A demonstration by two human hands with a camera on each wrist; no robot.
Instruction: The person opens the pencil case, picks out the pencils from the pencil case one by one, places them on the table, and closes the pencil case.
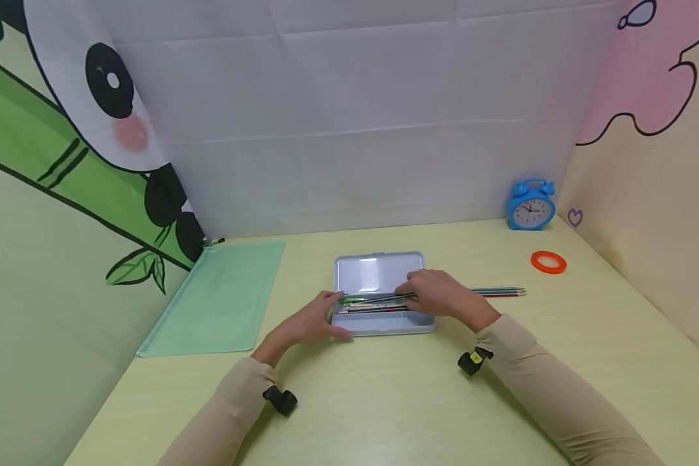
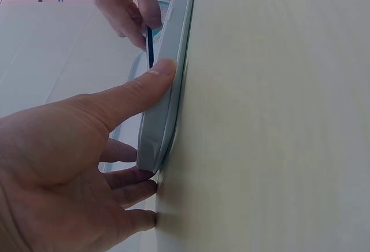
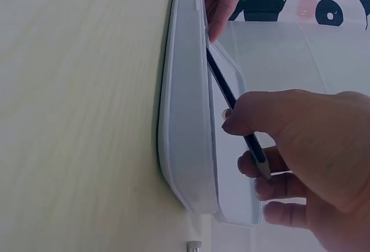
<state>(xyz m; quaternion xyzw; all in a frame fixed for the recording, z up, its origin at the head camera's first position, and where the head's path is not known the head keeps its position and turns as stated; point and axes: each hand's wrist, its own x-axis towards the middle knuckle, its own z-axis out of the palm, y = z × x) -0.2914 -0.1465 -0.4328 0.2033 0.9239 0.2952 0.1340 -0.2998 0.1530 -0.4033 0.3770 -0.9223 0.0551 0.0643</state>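
Observation:
An open grey-white pencil case (image 1: 349, 275) lies on the table with its lid tipped back; a green pen and several pencils lie in its tray. My left hand (image 1: 310, 320) grips the case's left end, thumb (image 2: 151, 84) on the front wall and fingers round the end. In the right wrist view, my right hand (image 3: 306, 148) pinches a dark pencil (image 3: 221, 80) between thumb and fingers. That pencil slants over the tray, its tip pointing away from the left hand. The far end of the pencil is partly hidden by the case wall.
More pencils (image 1: 509, 292) lie on the table right of the case, partly behind the right hand. A green zip pouch (image 1: 221, 304) lies flat at the left. An orange ring (image 1: 548, 262) and a blue alarm clock (image 1: 531, 210) are at the back right. Printed cloth walls surround the table.

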